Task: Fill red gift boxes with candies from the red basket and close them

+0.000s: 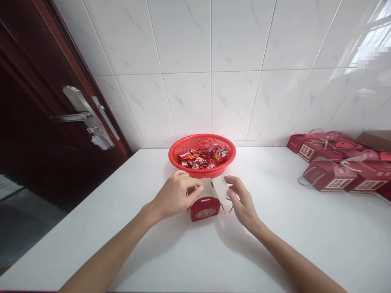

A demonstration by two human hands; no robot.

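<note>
A small red cardboard gift box (205, 209) stands on the white table with its top open and its pale inside showing. My left hand (177, 193) is over the box's left side, fingers curled together. A bit of red shows beneath them, but whether it is part of the box or something held is unclear. On the other side, my right hand (242, 203) has thumb and fingers closed on the white inner face of the right flap (220, 187). A twisted cord hangs below that flap. Just behind the box is a red plastic basket (202, 137) holding many red-wrapped sweets (201, 158).
Several folded red gift boxes (331, 176) with cord handles are grouped on the right of the white table (146, 252). A brown cardboard box (374, 138) sits behind them. White wall tiles (186, 36) rise at the back, and a dark red door (33, 81) is at left.
</note>
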